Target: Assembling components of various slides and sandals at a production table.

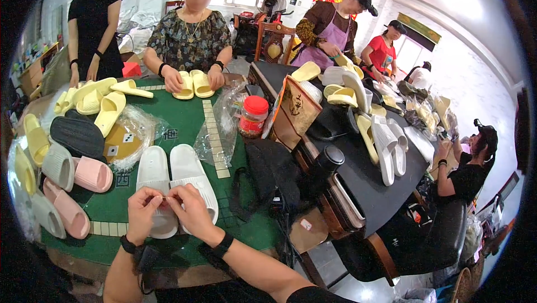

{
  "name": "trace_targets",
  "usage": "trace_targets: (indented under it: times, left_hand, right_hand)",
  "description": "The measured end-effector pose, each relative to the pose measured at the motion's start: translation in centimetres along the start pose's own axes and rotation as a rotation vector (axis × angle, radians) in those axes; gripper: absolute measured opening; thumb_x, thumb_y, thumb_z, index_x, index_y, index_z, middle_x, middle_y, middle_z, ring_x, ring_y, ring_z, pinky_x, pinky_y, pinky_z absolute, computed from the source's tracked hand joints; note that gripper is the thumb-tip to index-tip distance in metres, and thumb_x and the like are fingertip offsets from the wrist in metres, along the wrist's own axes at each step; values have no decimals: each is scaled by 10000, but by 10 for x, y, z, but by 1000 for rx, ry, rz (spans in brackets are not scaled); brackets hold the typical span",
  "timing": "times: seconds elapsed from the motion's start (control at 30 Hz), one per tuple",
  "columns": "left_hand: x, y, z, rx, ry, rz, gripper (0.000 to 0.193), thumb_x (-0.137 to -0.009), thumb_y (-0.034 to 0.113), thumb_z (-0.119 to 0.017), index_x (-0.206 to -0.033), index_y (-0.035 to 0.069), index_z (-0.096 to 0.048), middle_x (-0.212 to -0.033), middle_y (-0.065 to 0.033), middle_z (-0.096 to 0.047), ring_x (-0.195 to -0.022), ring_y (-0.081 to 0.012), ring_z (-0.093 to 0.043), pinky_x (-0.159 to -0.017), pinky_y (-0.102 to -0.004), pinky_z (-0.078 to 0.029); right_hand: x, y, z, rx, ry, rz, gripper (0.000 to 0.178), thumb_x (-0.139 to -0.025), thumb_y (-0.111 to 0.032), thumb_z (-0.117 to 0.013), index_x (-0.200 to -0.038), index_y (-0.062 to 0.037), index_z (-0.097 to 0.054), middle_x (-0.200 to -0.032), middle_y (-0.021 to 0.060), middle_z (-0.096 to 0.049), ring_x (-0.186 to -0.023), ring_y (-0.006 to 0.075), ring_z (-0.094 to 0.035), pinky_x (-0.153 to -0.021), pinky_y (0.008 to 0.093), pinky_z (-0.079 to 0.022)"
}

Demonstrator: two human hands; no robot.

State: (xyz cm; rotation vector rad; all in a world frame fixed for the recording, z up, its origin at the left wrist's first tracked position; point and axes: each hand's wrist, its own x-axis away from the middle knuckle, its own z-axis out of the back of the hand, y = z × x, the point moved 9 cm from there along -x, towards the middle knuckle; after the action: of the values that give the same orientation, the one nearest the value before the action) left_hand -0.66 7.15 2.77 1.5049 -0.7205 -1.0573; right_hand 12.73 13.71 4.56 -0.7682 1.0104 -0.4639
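Note:
My left hand (144,213) and my right hand (193,214) are close together, thumbs and fingers pinched. Something tiny is between their fingertips, too small to make out. Just beneath them, a pair of white slide slippers lies side by side on the green table mat (235,191), toes toward me. The left slipper (152,169) is partly hidden by my left hand, and the right slipper (189,166) by my right hand. Dark bands circle both my wrists.
Pink slippers (92,174), a grey slipper (58,164), a black slipper (77,136) and yellow slippers (109,112) crowd the left side. Clear plastic (221,129), a red-lidded jar (253,116) and a black bag (274,174) lie rightward. Across the table, a person (190,34) handles yellow slippers.

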Motion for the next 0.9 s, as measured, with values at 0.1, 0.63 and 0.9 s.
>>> trace_targets:
  times: [0.1,0.63,0.9]
  left_hand:
    - [1,3,1,-23,8,-19,72,-925,58,-620,-902,-10,-621,-868,-38,-659,-771,-93,-591,-726,-253,-490]
    - [-18,30,10,-187,34,-218,127,-844,47,-670,-937,0,-598,-1077,-100,-620,-943,-192,-581,-878,-316,-444]
    - [-34,24,-46,-1185,-308,-374,408,-773,378,-761,-1091,134,-686,-897,-138,-666,-903,-334,-634,-818,-451,-483]
  right_hand:
    - [0,0,-1,2,-3,-17,83,-879,-83,-670,-934,-30,-637,-818,97,-591,-791,266,-566,-712,353,-458]
    - [-6,114,17,67,33,-387,449,-918,-359,-599,-1340,-213,-551,-1340,194,-478,-1239,424,-409,-1037,510,-351]
    - [-11,102,23,72,99,-320,368,-892,-295,-643,-1212,-113,-623,-1192,176,-611,-1157,336,-550,-995,440,-414]
